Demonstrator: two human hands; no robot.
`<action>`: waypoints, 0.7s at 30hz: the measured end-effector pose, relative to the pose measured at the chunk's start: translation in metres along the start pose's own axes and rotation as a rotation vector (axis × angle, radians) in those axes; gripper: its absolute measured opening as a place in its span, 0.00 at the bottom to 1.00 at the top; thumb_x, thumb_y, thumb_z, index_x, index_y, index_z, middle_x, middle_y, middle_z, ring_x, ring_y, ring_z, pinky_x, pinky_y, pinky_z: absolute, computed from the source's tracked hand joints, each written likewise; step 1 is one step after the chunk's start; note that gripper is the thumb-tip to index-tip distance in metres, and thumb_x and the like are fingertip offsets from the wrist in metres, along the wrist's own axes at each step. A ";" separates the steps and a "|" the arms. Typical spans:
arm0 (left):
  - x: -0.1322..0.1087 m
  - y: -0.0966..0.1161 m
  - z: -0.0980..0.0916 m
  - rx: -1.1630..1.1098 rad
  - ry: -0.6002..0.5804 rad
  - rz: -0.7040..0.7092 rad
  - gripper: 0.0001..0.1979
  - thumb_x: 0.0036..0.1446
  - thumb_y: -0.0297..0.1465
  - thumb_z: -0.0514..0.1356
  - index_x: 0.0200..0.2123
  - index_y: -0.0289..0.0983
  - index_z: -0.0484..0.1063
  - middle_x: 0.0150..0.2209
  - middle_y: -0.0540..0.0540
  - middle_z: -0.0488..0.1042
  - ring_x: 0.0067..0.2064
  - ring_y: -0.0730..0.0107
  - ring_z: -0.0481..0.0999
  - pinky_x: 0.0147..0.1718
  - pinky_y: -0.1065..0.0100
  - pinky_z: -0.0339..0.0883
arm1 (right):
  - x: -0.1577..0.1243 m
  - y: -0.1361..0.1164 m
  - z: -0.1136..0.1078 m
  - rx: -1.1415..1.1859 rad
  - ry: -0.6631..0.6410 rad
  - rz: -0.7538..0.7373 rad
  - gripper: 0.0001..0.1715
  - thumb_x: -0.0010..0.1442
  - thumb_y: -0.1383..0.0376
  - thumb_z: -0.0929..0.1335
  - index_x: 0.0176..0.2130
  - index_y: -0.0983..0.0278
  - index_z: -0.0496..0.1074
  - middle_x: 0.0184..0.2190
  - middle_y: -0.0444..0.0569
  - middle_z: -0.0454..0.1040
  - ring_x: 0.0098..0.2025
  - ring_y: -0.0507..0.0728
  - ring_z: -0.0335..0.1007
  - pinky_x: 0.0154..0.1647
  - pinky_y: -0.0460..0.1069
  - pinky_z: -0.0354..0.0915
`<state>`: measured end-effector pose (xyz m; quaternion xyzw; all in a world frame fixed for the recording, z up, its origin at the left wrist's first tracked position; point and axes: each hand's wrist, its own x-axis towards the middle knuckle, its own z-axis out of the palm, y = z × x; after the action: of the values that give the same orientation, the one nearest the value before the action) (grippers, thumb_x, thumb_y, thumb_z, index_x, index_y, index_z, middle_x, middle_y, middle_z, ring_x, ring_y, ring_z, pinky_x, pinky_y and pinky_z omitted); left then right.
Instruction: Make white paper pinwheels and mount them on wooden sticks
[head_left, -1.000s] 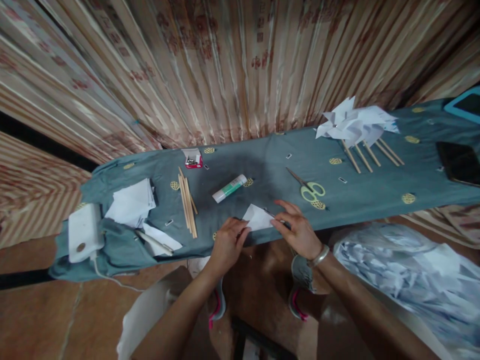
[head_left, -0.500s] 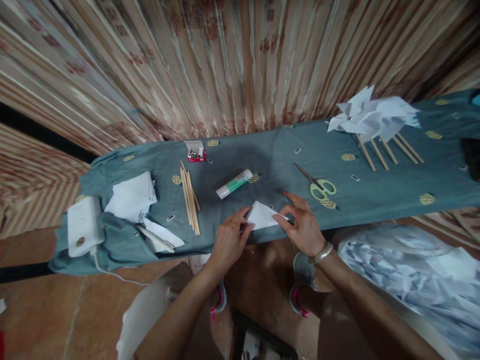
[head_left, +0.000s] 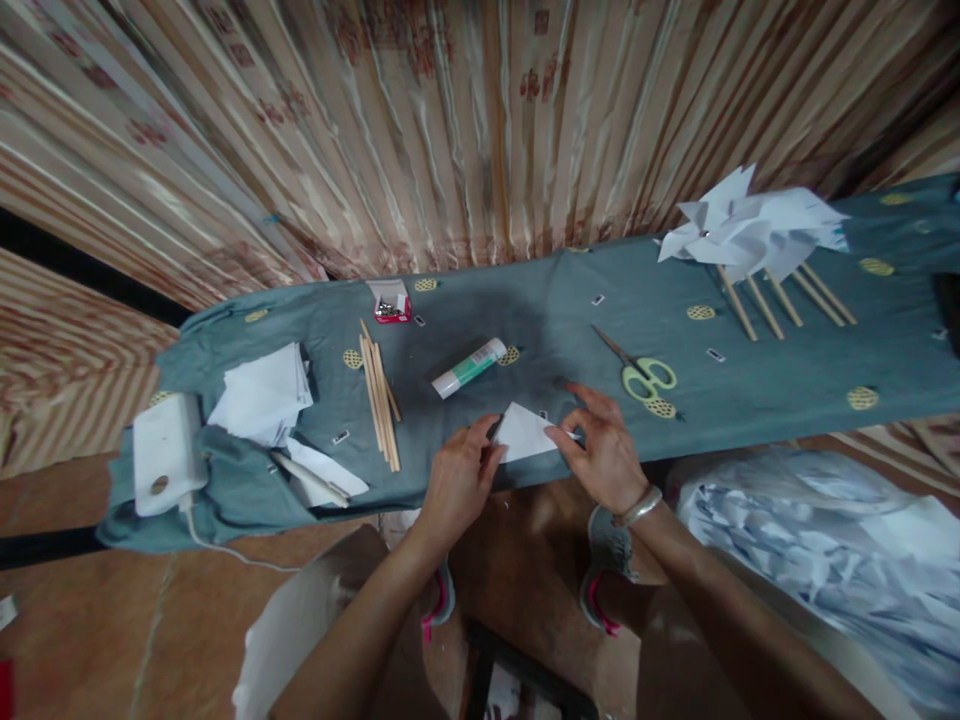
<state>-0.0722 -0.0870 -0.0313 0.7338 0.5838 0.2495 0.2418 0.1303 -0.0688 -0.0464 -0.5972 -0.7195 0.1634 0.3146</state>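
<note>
Head cam: dark slab (head_left: 948, 305), maybe a phone, cut off at view's R edge. Plastic bag (head_left: 817, 540), lower R, also cut off; white contents blurred, prob. paper scraps. Paper pinwheels (head_left: 750, 230) overlap at far R, so can't count 'em. White paper (head_left: 523, 437) is at table's near edge, btwn both hands: folded, roughly triangular, peak pointing away from person; corners hidden by fingertips, no. of layers unclear. L hand (head_left: 463, 475): thumb + index pinching paper's L corner, other fingers curled under, mostly hidden. R hand (head_left: 602, 455): thumb + fingertip pinching R corner, another finger stretched out past it. Glue stick (head_left: 469, 368) just beyond; green-handled scissors (head_left: 637, 368) R of that.
</note>
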 end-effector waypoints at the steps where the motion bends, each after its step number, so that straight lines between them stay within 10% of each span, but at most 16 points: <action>1: 0.000 0.000 0.000 0.004 -0.001 -0.003 0.16 0.60 0.30 0.58 0.51 0.35 0.67 0.32 0.47 0.74 0.31 0.68 0.74 0.33 0.68 0.68 | 0.000 0.000 0.000 -0.002 0.003 -0.001 0.20 0.62 0.53 0.63 0.25 0.61 0.66 0.55 0.61 0.68 0.59 0.68 0.60 0.58 0.65 0.58; 21: 0.003 -0.001 0.000 0.198 -0.056 0.119 0.11 0.62 0.29 0.55 0.44 0.38 0.76 0.31 0.46 0.74 0.35 0.67 0.74 0.35 0.69 0.67 | 0.001 -0.001 0.001 -0.054 0.020 -0.023 0.20 0.62 0.53 0.62 0.25 0.62 0.66 0.54 0.63 0.69 0.58 0.68 0.60 0.58 0.63 0.59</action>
<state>-0.0726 -0.0844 -0.0313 0.7941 0.5539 0.1839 0.1693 0.1288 -0.0681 -0.0468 -0.5986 -0.7274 0.1344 0.3074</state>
